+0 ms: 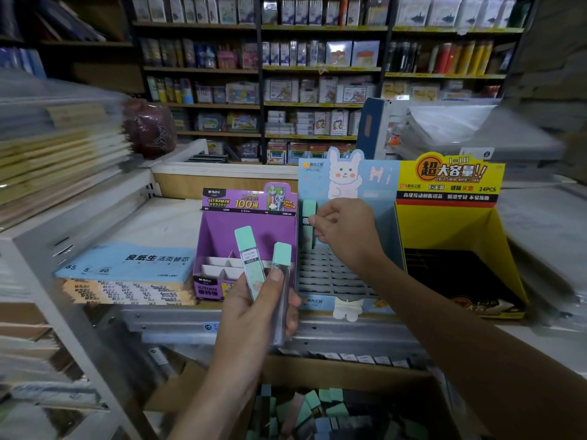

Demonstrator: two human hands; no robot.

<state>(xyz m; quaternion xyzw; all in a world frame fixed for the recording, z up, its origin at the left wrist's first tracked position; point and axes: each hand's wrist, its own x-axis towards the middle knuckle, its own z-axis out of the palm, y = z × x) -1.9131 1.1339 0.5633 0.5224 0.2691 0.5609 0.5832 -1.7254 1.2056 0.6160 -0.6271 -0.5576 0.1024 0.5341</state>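
Lead cases, three of them, all with mint-green caps, are what I have in hand. My left hand (254, 315) is raised in front of the shelf, its fingers (294, 309) curled round two of them: the patterned case (251, 265) leans to the left with its label (2B/0.5, as far as I can read it) facing me. The clear case (282, 274) stands nearly upright just to its right, with my thumb pressed between the two. My right hand (347, 233) reaches into the blue rabbit display box (378, 185) and pinches the third case (308, 217) by its upper part. That case stands upright at the back left corner of the box's grid of slots (330, 274), close against the left wall. Whether its foot already sits in a slot I cannot tell. Just left of the blue box stands a purple display box (219, 230) with white dividers, and just right of it a yellow display box (451, 230) with dark packs low inside. A blue pack of loose-leaf paper (127, 262) lies on a stack left of the purple box. Below the shelf's metal edge (349, 331), an open carton (178, 392) holds a jumble of more capped cases.
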